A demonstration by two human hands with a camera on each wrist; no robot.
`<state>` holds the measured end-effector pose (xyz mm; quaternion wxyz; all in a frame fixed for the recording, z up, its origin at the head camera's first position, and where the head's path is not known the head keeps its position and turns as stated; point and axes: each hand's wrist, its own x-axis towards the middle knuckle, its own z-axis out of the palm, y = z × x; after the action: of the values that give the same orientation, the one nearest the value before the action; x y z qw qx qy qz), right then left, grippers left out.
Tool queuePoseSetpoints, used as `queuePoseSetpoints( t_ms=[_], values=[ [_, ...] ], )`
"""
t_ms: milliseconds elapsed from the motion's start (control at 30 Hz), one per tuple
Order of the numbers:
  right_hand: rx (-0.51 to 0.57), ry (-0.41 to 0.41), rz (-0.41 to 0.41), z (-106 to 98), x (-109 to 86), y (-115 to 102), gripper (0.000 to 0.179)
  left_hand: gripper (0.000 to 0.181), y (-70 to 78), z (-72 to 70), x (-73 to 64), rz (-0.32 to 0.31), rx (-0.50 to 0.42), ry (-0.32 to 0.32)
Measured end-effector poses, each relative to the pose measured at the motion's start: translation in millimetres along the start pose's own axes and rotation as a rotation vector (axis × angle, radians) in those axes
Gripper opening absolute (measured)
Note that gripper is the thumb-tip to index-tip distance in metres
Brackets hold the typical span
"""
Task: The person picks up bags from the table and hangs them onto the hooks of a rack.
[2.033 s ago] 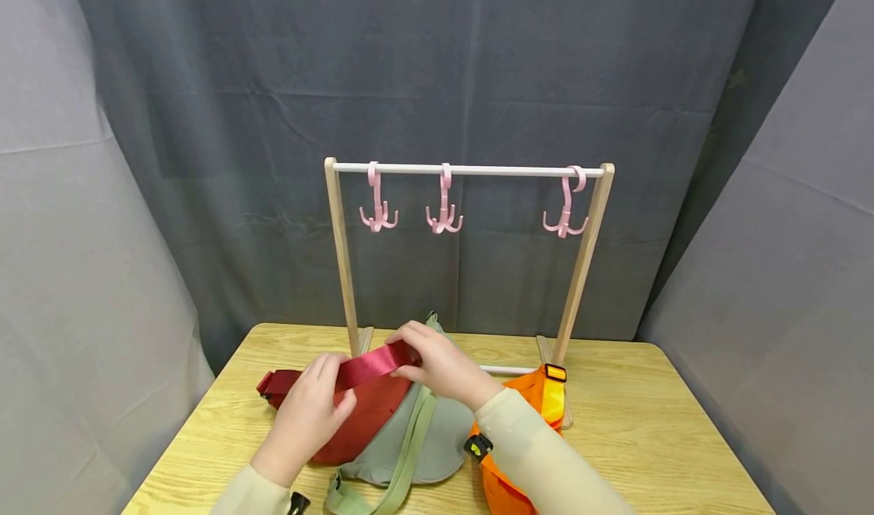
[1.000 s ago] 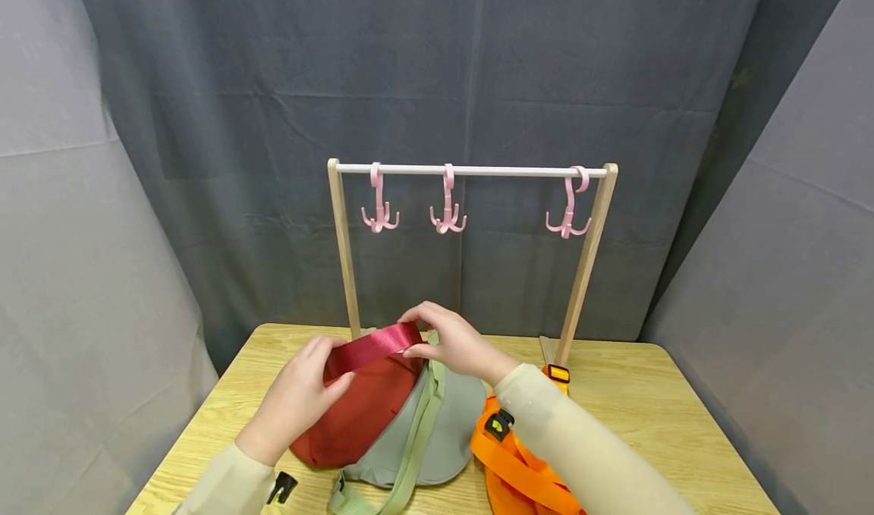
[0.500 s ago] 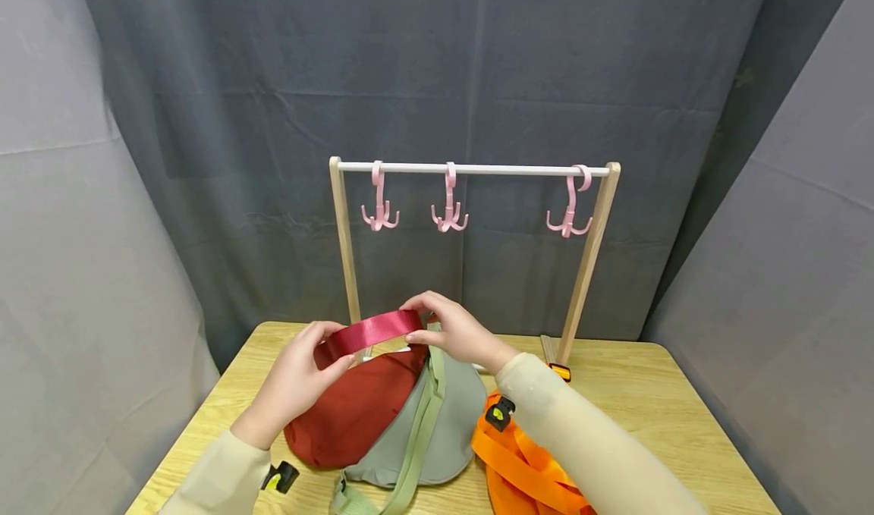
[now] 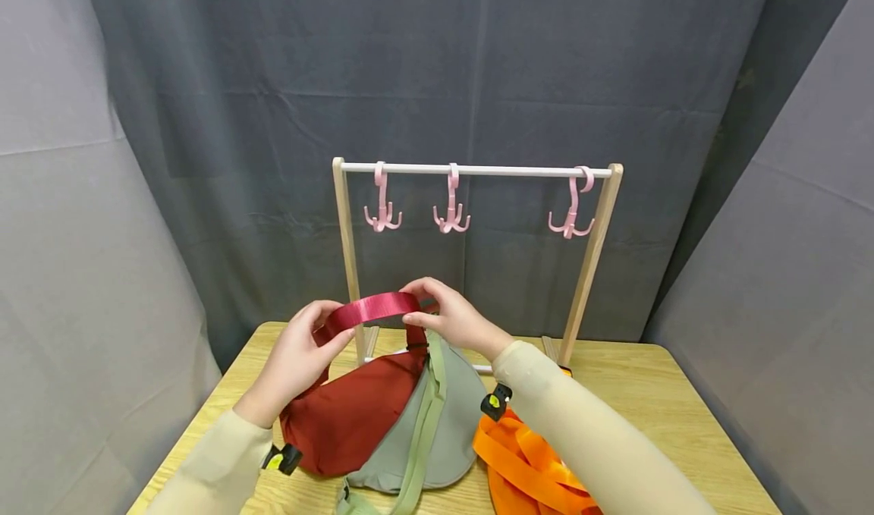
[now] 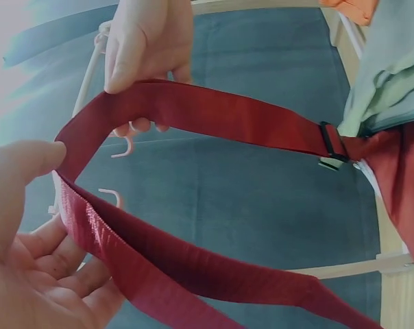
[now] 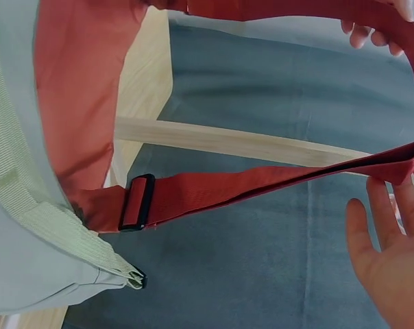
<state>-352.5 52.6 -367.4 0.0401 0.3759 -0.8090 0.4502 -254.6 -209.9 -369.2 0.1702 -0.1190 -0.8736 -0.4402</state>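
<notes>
A red waist bag [image 4: 351, 416] hangs tilted from its strap, with its lower part at the tabletop. My left hand [image 4: 293, 359] pinches the shiny red strap [image 4: 375, 308] on the left, thumb against fingers. On the right, my right hand [image 4: 457, 321] pinches the same strap, so it arches between the two hands. A black slider buckle [image 6: 136, 202] sits on the strap near the bag in the right wrist view. Behind and right of the red bag lies a grey-green waist bag [image 4: 459, 416] with a light green strap [image 4: 425, 431].
An orange bag [image 4: 526, 462] lies partly under the right sleeve. Behind stands a wooden rack [image 4: 594, 261] with a white bar [image 4: 512, 171]. Pink hooks hang there: a left hook [image 4: 382, 200], a middle hook [image 4: 451, 200] and a right hook [image 4: 572, 205].
Both hands have risen toward the rack, keeping hold of the red strap. The strap arches higher above the red bag, and the bag has been drawn up and to the right.
</notes>
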Motion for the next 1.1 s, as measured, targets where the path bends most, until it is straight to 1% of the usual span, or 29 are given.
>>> queuePoseSetpoints(
  t_ms=[133,400,633,833,1100],
  values=[
    [0.039,0.016,0.034,-3.1,4.6,-1.9,0.039,0.038,8.0,-3.5,7.2,-0.002,-0.027,0.010],
    [0.065,0.051,0.074,-6.0,13.2,-8.4,0.038,0.036,17.6,-9.7,17.4,0.011,-0.064,0.031],
    [0.140,0.100,0.100,-5.6,21.7,-13.3,0.039,0.038,22.6,-13.3,30.0,-0.027,-0.121,0.039],
    [0.186,0.134,0.100,-3.4,28.5,-15.7,0.040,0.038,24.0,-15.3,40.4,-0.051,-0.144,0.063],
    [0.228,0.170,0.118,-3.1,35.9,-21.7,0.039,0.038,29.5,-19.8,49.9,-0.076,-0.171,0.086]
  ],
)
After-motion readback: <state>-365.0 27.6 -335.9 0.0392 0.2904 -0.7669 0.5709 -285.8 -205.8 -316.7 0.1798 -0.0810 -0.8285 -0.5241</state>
